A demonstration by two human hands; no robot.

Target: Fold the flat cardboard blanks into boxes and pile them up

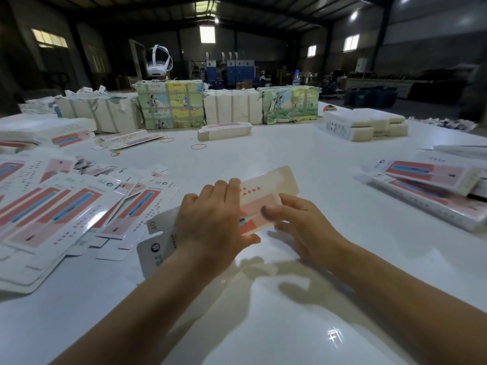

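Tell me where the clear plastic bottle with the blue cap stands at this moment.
In the head view the plastic bottle stands at the table's far edge, right of centre, just behind the right-hand printed bundle.

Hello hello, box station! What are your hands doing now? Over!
Left hand and right hand both gripping one cardboard blank, half folded above the table. Loose blanks spread on the left. Nothing in the way.

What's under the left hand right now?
The left hand lies over the cardboard blank being folded; its printed ends stick out either side. The fold beneath the palm is covered, so its state cannot be seen.
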